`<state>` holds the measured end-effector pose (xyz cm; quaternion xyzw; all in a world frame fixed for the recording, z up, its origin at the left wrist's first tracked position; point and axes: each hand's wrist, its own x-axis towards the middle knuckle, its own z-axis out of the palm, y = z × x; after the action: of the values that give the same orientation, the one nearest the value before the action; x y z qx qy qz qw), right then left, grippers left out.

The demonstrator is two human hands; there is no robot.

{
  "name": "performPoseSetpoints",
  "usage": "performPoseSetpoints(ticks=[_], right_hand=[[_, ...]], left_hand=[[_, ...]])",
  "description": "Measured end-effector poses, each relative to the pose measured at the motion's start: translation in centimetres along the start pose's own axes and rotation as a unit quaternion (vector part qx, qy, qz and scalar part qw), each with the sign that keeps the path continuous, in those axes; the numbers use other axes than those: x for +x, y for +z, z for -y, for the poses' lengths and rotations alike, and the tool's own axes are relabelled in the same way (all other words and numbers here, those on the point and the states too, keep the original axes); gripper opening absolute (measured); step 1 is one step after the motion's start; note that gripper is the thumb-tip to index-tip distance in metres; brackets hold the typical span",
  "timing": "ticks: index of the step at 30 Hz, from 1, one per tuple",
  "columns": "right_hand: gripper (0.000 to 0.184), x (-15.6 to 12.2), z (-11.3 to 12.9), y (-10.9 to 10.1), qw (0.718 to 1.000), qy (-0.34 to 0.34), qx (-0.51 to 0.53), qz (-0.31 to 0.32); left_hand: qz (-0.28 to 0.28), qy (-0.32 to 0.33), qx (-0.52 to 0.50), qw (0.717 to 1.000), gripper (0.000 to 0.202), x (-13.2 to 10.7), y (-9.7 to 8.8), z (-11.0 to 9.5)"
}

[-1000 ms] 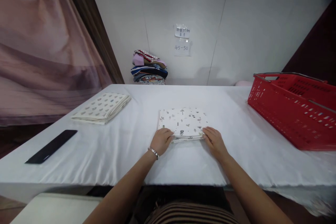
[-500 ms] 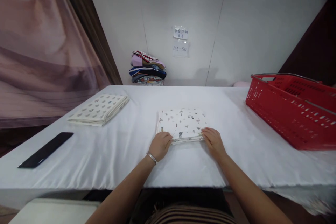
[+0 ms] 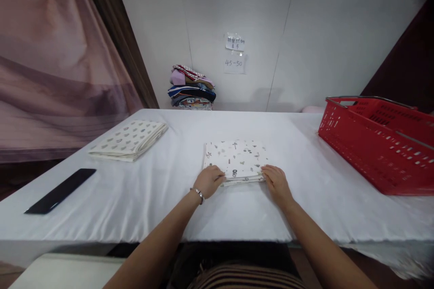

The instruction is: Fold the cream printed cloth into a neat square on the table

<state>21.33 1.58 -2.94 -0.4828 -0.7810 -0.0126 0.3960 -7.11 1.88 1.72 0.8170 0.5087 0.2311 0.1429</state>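
Observation:
A folded white cloth (image 3: 239, 158) with small printed figures lies flat on the white-covered table, its layered edge toward me. At its near left corner, my left hand (image 3: 209, 181), with a bracelet on the wrist, is closed on the cloth between thumb and fingers. My right hand (image 3: 276, 184) pinches the near right corner in the same way. Both thumbs rest at the front fold. A second folded cloth (image 3: 130, 140), cream with rows of small grey prints, lies at the table's left side, away from both hands.
A red plastic basket (image 3: 373, 144) with metal handles stands at the right. A flat black object (image 3: 61, 191) lies at the left front. Against the wall is a stack of folded fabrics (image 3: 192, 88), below and left of paper signs (image 3: 234, 54). The table's front edge (image 3: 237, 240) is near my body.
Both hands stay at the front corners of the cloth, with the left hand shifted very slightly. The whole view has moved a little; nothing else visibly differs.

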Motion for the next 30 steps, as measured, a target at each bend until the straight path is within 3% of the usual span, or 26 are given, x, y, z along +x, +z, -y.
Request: performPoseSetpoints(ticks=[7,16,22,26,30], right_hand=[[0.022,0.0,-0.2,0.1,1.0,0.0,0.01,0.0],[0.021,-0.1,-0.1,0.2,1.0,0.004,0.012,0.007],[0.021,-0.1,-0.3,0.2,1.0,0.008,0.01,-0.007],[0.022,-0.1,-0.3,0.2,1.0,0.011,0.009,-0.009],[0.02,0.0,0.0,0.0,1.0,-0.004,0.012,-0.019]], left_hand=[[0.039,-0.055,-0.024,0.997,0.014,0.7,-0.7,-0.2],[0.068,0.056,0.083,0.993,0.017,0.6,-1.1,-0.1],[-0.014,0.074,0.143,0.987,0.023,0.1,-0.8,-1.1],[-0.01,0.124,0.181,0.976,0.023,-0.9,0.1,-1.0],[-0.023,0.132,0.183,0.974,0.023,-1.4,0.7,-0.3]])
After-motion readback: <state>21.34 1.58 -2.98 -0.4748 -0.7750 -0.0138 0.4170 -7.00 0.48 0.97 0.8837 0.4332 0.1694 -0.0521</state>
